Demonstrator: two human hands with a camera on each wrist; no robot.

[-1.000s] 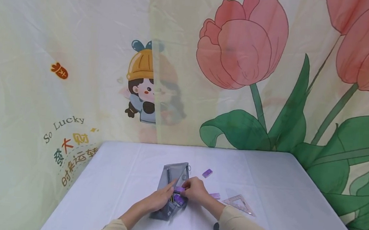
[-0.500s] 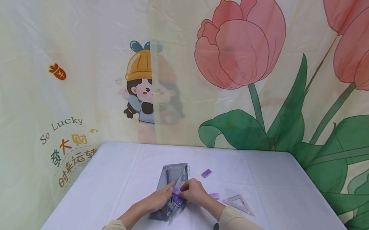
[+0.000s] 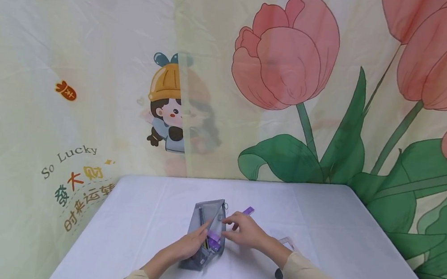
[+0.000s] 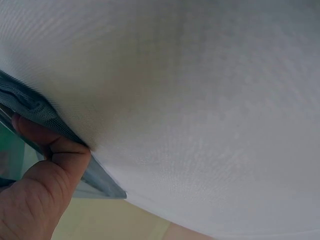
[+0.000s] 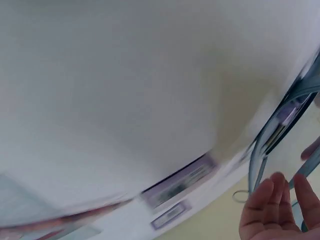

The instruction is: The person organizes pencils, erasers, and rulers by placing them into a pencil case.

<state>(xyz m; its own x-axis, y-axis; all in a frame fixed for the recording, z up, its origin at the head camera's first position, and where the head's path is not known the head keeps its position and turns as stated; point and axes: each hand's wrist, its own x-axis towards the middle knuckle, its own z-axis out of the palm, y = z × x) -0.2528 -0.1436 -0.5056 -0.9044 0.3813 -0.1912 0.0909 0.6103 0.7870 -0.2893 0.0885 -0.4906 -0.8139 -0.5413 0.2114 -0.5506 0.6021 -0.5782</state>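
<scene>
Translucent grey zip pouch (image 3: 210, 211) lies on the white counter (image 3: 306, 208), edge pinched by the left hand (image 3: 192, 243), the right hand (image 3: 246, 230) empty, fingers parted, beside it; packing seems underway, the next move likely needing its mouth spread.

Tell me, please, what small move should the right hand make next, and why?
Probably the right hand should reach for the purple block just beyond it on the table: its fingers appear to hold nothing, the left hand grips the grey pouch by its edge, and purple pieces are already inside.
</scene>
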